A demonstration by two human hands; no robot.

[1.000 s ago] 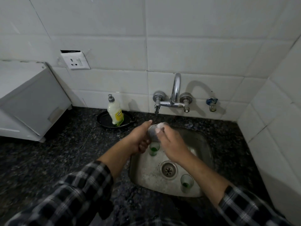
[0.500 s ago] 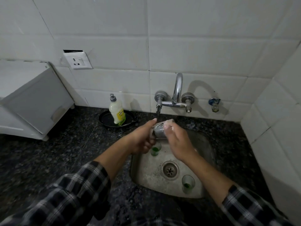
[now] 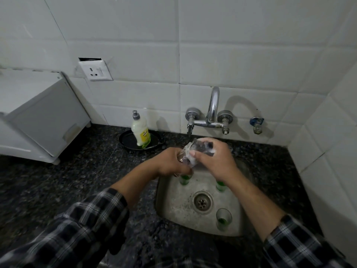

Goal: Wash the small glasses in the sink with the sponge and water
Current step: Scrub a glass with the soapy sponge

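My left hand (image 3: 170, 161) grips a small clear glass (image 3: 186, 154), held on its side over the back of the steel sink (image 3: 173, 207), just below the tap spout (image 3: 189, 130). My right hand (image 3: 214, 159) presses a soapy sponge (image 3: 204, 147) against the glass's upper end. Three more small glasses with green in the bottom stand in the sink: one (image 3: 184, 179) under my left hand, one (image 3: 220, 185) under my right wrist, one (image 3: 223, 218) at the front right. Whether water runs from the spout I cannot tell.
A dish-soap bottle (image 3: 140, 133) stands in a black dish (image 3: 125, 141) left of the tap (image 3: 212, 109). A white appliance (image 3: 38, 117) sits on the dark granite counter (image 3: 58, 180) at the far left. Tiled walls close in behind and on the right.
Both hands lifted the glass a little toward the spout and the right hand slid over its upper end. A second green-bottomed glass now shows under my right wrist.
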